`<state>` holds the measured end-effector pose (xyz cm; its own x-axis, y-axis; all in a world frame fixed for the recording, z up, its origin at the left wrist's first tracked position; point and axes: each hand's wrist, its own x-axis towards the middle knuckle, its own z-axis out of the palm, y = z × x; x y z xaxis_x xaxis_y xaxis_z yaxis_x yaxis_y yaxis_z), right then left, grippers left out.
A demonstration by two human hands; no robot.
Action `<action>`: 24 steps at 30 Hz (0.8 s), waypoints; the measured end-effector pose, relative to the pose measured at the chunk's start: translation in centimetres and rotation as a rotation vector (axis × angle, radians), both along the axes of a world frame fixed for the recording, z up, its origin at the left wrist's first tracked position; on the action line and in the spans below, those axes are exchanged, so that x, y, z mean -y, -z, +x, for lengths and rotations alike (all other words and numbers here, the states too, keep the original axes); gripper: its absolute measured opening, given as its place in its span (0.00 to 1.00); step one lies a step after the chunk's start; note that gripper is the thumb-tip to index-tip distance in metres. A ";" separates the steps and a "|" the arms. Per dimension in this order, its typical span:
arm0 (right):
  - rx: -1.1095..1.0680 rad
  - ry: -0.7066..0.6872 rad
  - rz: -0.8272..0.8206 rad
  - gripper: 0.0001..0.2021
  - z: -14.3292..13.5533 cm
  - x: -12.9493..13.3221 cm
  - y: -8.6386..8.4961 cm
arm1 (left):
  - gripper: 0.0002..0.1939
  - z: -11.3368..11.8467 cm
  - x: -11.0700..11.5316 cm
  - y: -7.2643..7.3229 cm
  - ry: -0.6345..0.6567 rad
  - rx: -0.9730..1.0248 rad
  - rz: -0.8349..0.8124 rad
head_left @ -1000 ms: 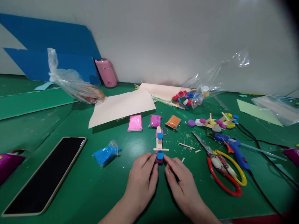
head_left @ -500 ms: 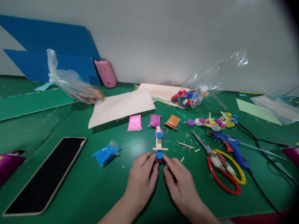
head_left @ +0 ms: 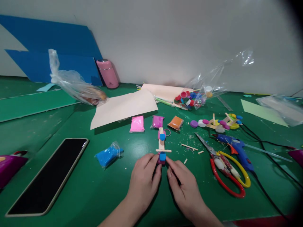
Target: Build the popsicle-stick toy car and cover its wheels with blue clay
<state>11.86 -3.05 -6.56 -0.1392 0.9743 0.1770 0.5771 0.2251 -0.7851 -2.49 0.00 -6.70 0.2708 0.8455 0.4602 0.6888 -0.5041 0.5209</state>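
Observation:
A small stick model [head_left: 161,144] lies upright in the view at the middle of the green table, with a crosswise stick and a blue cap at each end. My left hand [head_left: 145,179] grips the left side of its near end, fingers pressed on the purple piece under the blue cap. On the other side, the fingertips of my right hand [head_left: 183,184] press against the same near end. Beyond the model lie a purple clay packet [head_left: 157,121], a pink packet [head_left: 137,124] and an orange packet [head_left: 175,123].
Scissors [head_left: 224,170] and a blue glue gun [head_left: 234,145] with a cable lie at the right. A phone [head_left: 48,176] and a blue clay packet [head_left: 107,155] are at the left. Behind stand a pink bottle [head_left: 108,74] and a bag of caps [head_left: 190,99].
The whole view has shifted very slightly. Both hands and the model otherwise keep the same positions.

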 end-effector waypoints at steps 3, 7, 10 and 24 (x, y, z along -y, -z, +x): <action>-0.014 0.025 -0.009 0.17 0.1 -0.1 0.0 | 0.12 -0.1 0.0 0.0 -0.013 -0.012 0.000; -0.012 0.037 -0.027 0.17 0.1 -0.5 -0.3 | 0.12 -0.1 0.0 0.1 -0.009 -0.019 0.004; -0.008 0.027 -0.040 0.17 0.0 -0.6 -0.5 | 0.12 -0.1 -0.1 0.1 -0.001 -0.020 0.017; 0.021 0.034 -0.042 0.16 -0.1 -0.6 -0.5 | 0.12 -0.2 0.0 0.1 -0.005 -0.028 0.034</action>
